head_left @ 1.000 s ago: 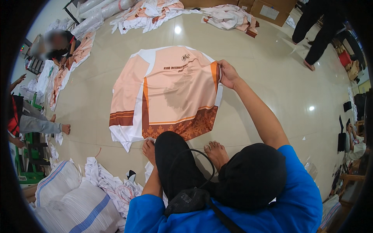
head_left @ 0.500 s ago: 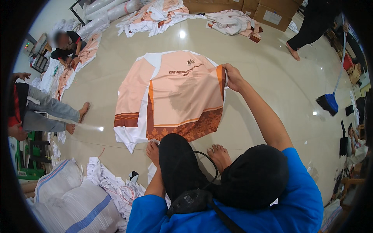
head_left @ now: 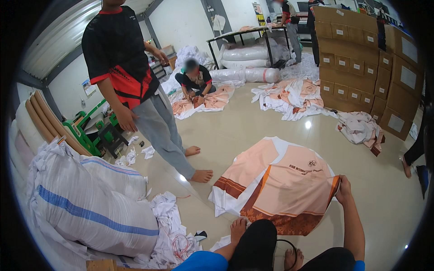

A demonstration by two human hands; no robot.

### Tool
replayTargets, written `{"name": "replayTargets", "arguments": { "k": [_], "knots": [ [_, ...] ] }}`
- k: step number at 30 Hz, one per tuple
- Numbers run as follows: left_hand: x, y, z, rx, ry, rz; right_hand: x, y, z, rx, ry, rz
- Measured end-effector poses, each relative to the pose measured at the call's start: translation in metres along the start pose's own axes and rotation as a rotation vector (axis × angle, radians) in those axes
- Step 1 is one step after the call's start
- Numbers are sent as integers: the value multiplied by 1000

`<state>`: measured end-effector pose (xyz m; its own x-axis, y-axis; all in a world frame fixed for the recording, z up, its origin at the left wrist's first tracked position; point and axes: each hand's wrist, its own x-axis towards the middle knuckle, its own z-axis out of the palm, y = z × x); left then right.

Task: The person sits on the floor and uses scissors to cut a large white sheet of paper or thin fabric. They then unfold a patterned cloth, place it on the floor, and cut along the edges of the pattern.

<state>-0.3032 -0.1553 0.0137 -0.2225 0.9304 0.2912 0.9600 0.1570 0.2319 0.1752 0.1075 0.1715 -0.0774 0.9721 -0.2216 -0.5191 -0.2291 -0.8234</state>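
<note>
A peach fabric garment piece (head_left: 294, 180) with white panels, orange stripes and a brown patterned hem lies spread on the floor before me. My right hand (head_left: 343, 189) grips its right edge, lifting it a little. Down beside my bent knee, my left hand (head_left: 237, 229) has its fingers curled at the piece's lower edge.
A barefoot person (head_left: 133, 113) stands just left of the fabric; another person (head_left: 199, 81) squats among fabric pieces behind. White sacks (head_left: 92, 212) fill the lower left. Cardboard boxes (head_left: 343, 54), fabric heaps (head_left: 289, 104) and a table (head_left: 244, 30) stand farther back. A person's leg (head_left: 409, 156) shows at right.
My view has swung up and leftward, revealing more of the room. The standing person at left has stepped nearer the fabric. Both my hands stay on the piece.
</note>
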Motion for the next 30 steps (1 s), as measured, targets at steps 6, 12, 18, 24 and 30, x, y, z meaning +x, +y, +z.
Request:
{"name": "replayTargets", "arguments": {
  "k": [6,12,18,24,30],
  "knots": [
    [17,-4,9,35,29,20,6,-14,3,47,18,-21],
    [8,1,8,15,16,0,-1,-17,8,43,83,17],
    [7,-7,15,42,27,9,1,-13,8,53,43,-5],
    [9,-8,23,64,27,-5,5,-12,-3,39,22,-1],
    [9,-6,24,70,55,6,2,-14,-6,2,11,-14]
  ]
}}
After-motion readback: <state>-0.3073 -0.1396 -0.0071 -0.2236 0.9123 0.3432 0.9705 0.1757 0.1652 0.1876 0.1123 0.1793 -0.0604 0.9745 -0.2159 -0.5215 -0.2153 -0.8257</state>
